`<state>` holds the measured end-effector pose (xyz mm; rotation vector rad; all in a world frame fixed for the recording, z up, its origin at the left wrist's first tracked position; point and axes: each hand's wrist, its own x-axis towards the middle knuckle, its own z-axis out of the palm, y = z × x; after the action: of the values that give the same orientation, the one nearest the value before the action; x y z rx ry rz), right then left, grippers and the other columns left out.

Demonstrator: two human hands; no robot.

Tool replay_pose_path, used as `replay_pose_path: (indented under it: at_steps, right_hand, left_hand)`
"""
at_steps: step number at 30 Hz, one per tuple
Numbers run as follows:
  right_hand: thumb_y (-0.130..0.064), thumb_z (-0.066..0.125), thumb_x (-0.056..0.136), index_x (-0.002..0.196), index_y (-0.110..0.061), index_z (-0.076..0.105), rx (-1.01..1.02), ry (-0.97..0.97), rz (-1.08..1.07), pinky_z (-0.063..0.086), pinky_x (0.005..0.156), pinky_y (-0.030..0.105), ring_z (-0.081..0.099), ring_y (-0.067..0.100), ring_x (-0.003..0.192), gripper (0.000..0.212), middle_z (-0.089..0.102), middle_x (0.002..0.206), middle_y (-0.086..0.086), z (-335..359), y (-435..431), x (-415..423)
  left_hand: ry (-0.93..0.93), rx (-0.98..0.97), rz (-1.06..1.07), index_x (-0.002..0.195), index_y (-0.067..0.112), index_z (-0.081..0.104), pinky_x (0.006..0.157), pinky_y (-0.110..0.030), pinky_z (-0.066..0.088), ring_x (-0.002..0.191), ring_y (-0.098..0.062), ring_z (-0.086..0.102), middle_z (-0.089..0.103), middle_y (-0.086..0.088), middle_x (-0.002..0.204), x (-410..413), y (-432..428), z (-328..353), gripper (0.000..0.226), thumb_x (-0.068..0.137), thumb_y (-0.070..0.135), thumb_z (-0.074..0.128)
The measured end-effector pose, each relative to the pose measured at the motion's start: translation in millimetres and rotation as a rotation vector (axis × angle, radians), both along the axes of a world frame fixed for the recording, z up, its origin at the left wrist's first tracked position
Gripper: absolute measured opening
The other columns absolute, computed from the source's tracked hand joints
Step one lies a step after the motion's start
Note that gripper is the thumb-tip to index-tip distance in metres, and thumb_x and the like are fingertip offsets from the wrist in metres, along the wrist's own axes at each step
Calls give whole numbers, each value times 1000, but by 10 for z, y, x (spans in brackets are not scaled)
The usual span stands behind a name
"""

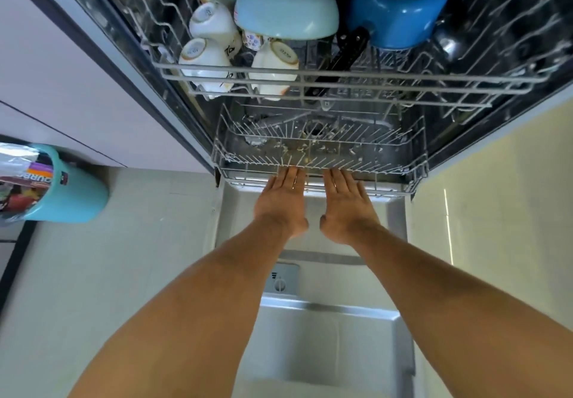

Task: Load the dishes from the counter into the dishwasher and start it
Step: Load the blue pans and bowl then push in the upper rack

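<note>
Hands are both down at the bottom of the open dishwasher [449, 137], left hand [282, 202] and right hand [347, 208] side by side, fingers straight, fingertips [291, 172] laid on the front rim of the lower rack [393, 177]. No real grip on anything, both open and flat, so it reads as a push or pull on that rack, can't tell which. Lower rack holds no dishes, just food bits [310, 148] underneath. All the dishes sit in the upper rack [372, 79], which is pulled out above: white cups [204, 56] upside down on the left, a pale blue bowl [286, 6] just beside them, a blue pot [400, 9] to the right. Surface they came from isn't in view, so no idea if more is waiting. Risk-wise: a black handle [347, 56] slants down and seems to poke through the upper rack's wires, so it might snag once things slide. Flat fingers on thin wire could also slip or get pinched against the door [325, 335] if the rack rolls fast.
</note>
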<state>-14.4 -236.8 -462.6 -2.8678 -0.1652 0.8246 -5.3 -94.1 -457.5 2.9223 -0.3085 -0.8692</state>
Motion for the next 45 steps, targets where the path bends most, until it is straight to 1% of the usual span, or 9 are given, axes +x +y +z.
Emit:
replay_pose_path:
  at_steps: [4,9,17,23,27,33,38,42,45]
  right_hand:
    - [-27,56,91,159,-15,-13,-6,42,7,0,125,45,-13,22,154,97,-12,168,4,92,37,-374]
    - [-29,56,91,159,-15,-13,-17,120,15,-1,125,47,-14,23,154,98,-13,167,3,237,73,-1041]
    - [-29,52,91,157,-13,-18,-26,285,9,-5,125,48,-21,23,152,97,-25,164,5,399,230,-2351]
    - [-34,50,92,156,-10,-20,-36,392,-14,-8,124,48,-21,24,152,98,-26,164,7,514,379,-3159]
    - [-33,50,93,155,-10,-22,-51,437,-38,-6,124,48,-23,24,151,98,-28,163,7,556,469,-3570]
    - [-32,53,92,156,-11,-20,-69,458,-46,-6,124,47,-21,23,152,99,-27,163,6,588,477,-3656]
    - [-26,45,95,157,-10,-18,-101,446,-29,-7,124,46,-19,24,152,89,-25,164,7,654,515,-3595]
    - [-17,38,94,157,-10,-15,-71,378,-47,-6,125,43,-18,23,153,83,-23,164,7,913,620,-3584]
    - [-17,39,94,158,-10,-14,-71,330,-25,-5,125,41,-17,23,153,83,-22,165,7,1290,732,-3559]
  left_hand:
    - [37,12,-32,160,12,-10,126,-37,-2,155,-20,-9,-10,-7,168,-371,40,101,98,91,26,58]
    - [113,13,-61,160,11,-7,126,-38,1,155,-21,-5,-6,-7,169,-992,113,273,93,92,27,56]
    - [298,41,-78,158,13,-15,126,-38,-3,154,-19,-15,-18,-5,167,-2281,272,396,97,93,32,53]
    - [393,44,-117,157,12,-19,126,-39,-4,153,-21,-17,-22,-5,166,-3108,396,464,106,91,41,59]
    - [451,41,-120,157,14,-20,126,-41,-1,153,-21,-19,-23,-4,166,-3487,458,493,106,92,40,59]
    - [464,36,-166,158,13,-16,126,-39,-2,154,-21,-14,-19,-5,167,-3551,484,506,104,92,44,58]
    - [408,43,-218,159,13,-14,125,-37,-5,154,-19,-12,-17,-3,167,-3417,606,586,96,96,43,52]
    - [308,15,-193,159,13,-12,126,-40,-1,155,-20,-12,-17,-5,167,-3393,891,864,88,99,39,47]
    - [279,16,-161,160,13,-10,126,-40,-1,155,-20,-12,-16,-4,167,-3464,1189,1260,84,100,38,44]
